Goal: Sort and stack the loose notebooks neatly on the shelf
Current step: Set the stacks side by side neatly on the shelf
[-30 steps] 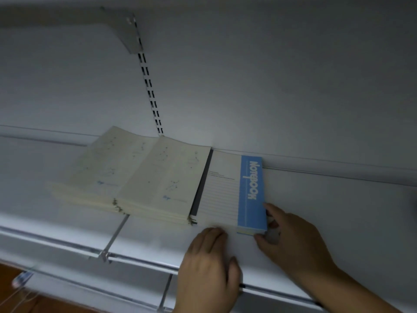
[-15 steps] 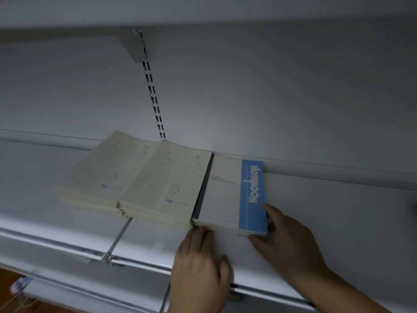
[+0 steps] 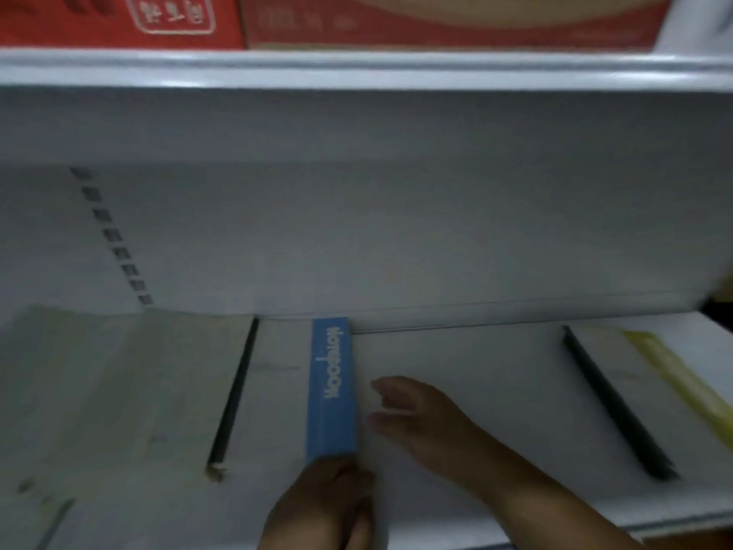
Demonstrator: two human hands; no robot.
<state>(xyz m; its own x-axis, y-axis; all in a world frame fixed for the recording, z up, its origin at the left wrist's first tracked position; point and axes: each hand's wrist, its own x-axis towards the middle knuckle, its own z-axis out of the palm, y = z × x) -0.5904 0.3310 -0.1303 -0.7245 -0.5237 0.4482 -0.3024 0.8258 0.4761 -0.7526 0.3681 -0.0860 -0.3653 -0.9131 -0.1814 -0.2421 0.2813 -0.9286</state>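
Note:
A white notebook with a blue "NOTEBOOK" strip [image 3: 332, 391] lies flat on the white shelf [image 3: 476, 371], pushed back to the rear wall. Cream notebooks [image 3: 119, 383] lie side by side just left of it, touching its black spine. My left hand [image 3: 321, 506] sits at the notebook's near edge, fingers together against it; blur hides any grip. My right hand [image 3: 416, 414] hovers just right of the blue strip with its fingers apart and nothing in it. A notebook with a black spine and a yellow strip [image 3: 650, 375] lies angled at the far right.
The upper shelf's edge [image 3: 357, 69] runs across the top, carrying red boxes [image 3: 119, 17]. A slotted upright [image 3: 115, 240] runs down the back wall at left. Bare shelf lies between the blue and yellow notebooks.
The view has swung up and to the right, bringing in the upper shelf and the yellow-strip notebook. My right hand has come off the blue notebook's side. My left hand stays at its near edge.

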